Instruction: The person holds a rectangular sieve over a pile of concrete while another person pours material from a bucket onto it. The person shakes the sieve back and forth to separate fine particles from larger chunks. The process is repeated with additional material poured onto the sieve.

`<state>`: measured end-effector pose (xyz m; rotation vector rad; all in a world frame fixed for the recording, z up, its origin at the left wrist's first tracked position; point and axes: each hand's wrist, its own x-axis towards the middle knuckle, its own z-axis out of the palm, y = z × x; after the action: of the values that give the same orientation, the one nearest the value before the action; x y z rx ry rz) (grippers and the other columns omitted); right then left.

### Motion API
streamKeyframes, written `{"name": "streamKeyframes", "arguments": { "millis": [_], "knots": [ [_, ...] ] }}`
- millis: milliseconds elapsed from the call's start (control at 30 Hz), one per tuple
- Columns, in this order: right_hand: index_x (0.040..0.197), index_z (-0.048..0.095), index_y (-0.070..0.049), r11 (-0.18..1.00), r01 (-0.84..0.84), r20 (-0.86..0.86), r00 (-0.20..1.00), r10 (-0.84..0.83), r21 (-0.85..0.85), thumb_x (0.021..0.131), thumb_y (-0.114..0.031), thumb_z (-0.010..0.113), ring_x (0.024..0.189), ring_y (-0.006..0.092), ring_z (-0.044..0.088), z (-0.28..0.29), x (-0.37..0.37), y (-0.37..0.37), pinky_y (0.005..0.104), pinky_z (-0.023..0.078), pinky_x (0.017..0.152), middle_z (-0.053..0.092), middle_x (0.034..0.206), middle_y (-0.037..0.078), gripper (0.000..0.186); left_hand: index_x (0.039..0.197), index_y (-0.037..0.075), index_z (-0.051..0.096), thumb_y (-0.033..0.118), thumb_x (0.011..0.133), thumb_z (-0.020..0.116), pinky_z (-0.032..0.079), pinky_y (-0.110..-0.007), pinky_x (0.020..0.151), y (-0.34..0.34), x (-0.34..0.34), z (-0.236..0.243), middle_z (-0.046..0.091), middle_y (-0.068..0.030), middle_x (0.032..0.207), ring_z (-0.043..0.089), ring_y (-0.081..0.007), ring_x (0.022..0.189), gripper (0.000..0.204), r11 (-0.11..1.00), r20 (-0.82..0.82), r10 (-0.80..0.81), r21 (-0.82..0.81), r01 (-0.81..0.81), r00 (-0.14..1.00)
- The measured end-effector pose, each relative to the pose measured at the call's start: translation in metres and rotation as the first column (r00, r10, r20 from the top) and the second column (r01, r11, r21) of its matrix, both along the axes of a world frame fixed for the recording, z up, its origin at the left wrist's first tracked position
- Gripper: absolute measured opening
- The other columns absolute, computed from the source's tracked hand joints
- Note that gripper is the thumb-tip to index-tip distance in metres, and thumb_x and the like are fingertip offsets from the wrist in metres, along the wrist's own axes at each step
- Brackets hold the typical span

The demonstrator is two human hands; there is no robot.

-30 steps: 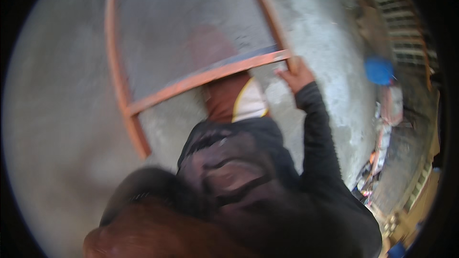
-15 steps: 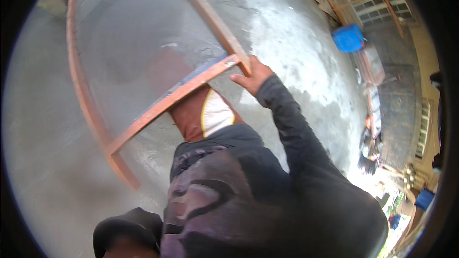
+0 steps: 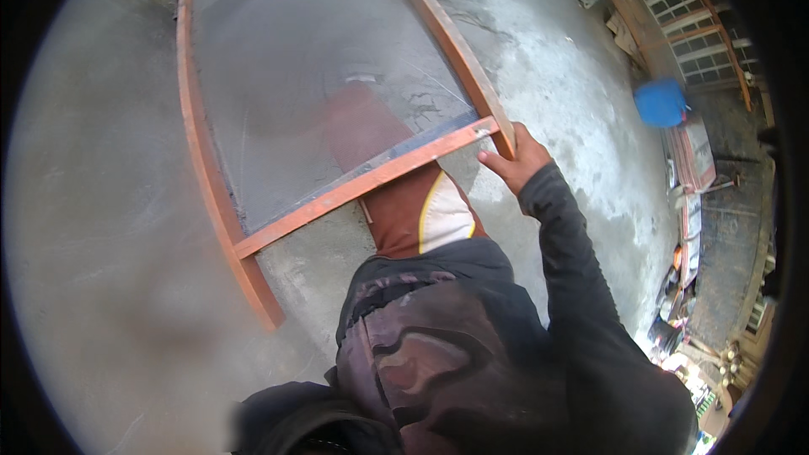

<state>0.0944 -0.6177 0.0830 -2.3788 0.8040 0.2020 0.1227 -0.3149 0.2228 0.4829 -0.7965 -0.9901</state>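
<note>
A reddish wooden frame (image 3: 451,40) with a fine, see-through grey mesh (image 3: 324,50) crosses my view, held in front of my legs; my red shorts show through and below it. My right hand (image 3: 524,160) grips the right rail's near end, just past the crossbar, thumb out toward the crossbar and fingers wrapped around the wood. The left rail runs past the crossbar to a free end at lower left. My left hand is not in view.
Grey, patchy concrete floor (image 3: 109,227) surrounds me. Along the right stand a blue plastic container (image 3: 660,103), stacked sacks (image 3: 691,156), leaning wooden pieces and assorted clutter beside a wall with white grille windows (image 3: 683,21). A dark board (image 3: 725,261) is also there.
The frame and my right hand shifted left in view half a second ago and are now back to the right, slightly lower than a second ago. The grip looks the same.
</note>
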Motion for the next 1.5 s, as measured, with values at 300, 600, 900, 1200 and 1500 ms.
{"name": "streamKeyframes", "arguments": {
  "millis": [300, 600, 900, 1200, 1500],
  "knots": [
    [0.109, 0.045, 0.000, 0.996, 0.068, 0.014, 0.998, -0.069, 0.066, 0.070, -0.036, 0.067, 0.080, 0.0325, 0.060, -0.006, 0.005, 0.006, 0.0355, 0.047, 0.071, 0.059, 0.089, 0.021, 0.057, 0.094, -0.004, 0.056, 0.024, 0.083, 0.050, 0.042, -0.041, 0.081, 0.012, -0.009, -0.003, 0.057, -0.0187, 0.094, 0.055, -0.0248, 0.092, 0.030, 0.999, 0.015, 0.041, -0.022, -0.041, 0.999],
    [0.095, 0.048, -0.001, 0.973, 0.107, 0.056, 0.991, -0.121, 0.204, 0.071, -0.028, 0.069, 0.054, 0.0150, 0.052, -0.005, 0.007, 0.008, 0.0281, 0.044, 0.051, 0.055, 0.067, 0.008, 0.042, 0.094, -0.004, 0.056, 0.025, 0.083, 0.051, 0.042, -0.040, 0.081, 0.002, -0.042, 0.000, 0.057, -0.0186, 0.094, 0.055, -0.0248, 0.092, 0.032, 0.984, 0.054, 0.162, -0.091, -0.156, 0.985],
    [0.099, 0.048, -0.001, 0.981, 0.092, 0.059, 0.993, -0.103, 0.171, 0.070, -0.027, 0.069, 0.058, 0.0192, 0.056, -0.013, 0.000, -0.001, 0.0314, 0.046, 0.055, 0.058, 0.071, 0.011, 0.044, 0.094, -0.005, 0.056, 0.026, 0.082, 0.052, 0.042, -0.040, 0.081, -0.005, -0.052, 0.002, 0.057, -0.0185, 0.094, 0.055, -0.0248, 0.092, 0.033, 0.986, 0.125, 0.164, -0.036, -0.161, 0.979],
    [0.110, 0.042, -0.004, 0.999, 0.010, 0.091, 0.996, -0.013, 0.032, 0.067, -0.041, 0.068, 0.081, 0.0395, 0.058, -0.012, -0.025, -0.009, 0.0422, 0.047, 0.070, 0.059, 0.085, 0.023, 0.062, 0.094, -0.005, 0.056, 0.026, 0.082, 0.052, 0.042, -0.040, 0.081, -0.014, -0.020, -0.007, 0.058, -0.0184, 0.094, 0.056, -0.0249, 0.092, 0.034, 0.997, 0.243, 0.012, 0.073, -0.031, 0.970],
    [0.107, 0.042, 0.001, 0.996, 0.049, -0.023, 0.999, -0.048, 0.080, 0.069, -0.041, 0.064, 0.084, 0.0409, 0.056, -0.002, -0.031, -0.013, 0.0434, 0.046, 0.073, 0.057, 0.087, 0.028, 0.061, 0.094, -0.006, 0.057, 0.027, 0.081, 0.053, 0.042, -0.039, 0.081, -0.026, 0.004, -0.010, 0.058, -0.0183, 0.094, 0.056, -0.0249, 0.092, 0.035, 0.986, 0.317, -0.123, 0.150, 0.078, 0.940]
  ]
}}
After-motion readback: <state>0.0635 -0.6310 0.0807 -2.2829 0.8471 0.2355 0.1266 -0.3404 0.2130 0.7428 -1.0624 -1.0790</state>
